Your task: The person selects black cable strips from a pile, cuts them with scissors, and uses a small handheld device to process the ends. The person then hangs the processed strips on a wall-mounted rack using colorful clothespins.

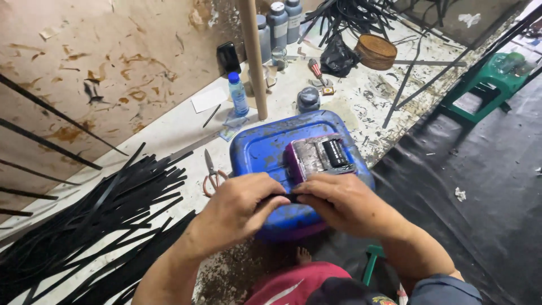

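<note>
My left hand (240, 208) and my right hand (344, 204) meet over a blue plastic jerrycan (262, 148) lying flat in front of me. Both pinch the same short black strip (289, 197), held between the fingertips of each hand. Just beyond my fingers a purple block (309, 159) with a worn grey top sits on the can, and a black roll (335, 152) rests on it. My red-clothed knee (293, 285) shows below the can.
A big heap of long black strips (90, 226) lies at the left. Orange-handled scissors (212, 176) rest beside the can. A wooden post (254, 56), small blue bottle (237, 93), grey bottles (278, 25), round woven basket (376, 51) and green stool (488, 82) stand beyond.
</note>
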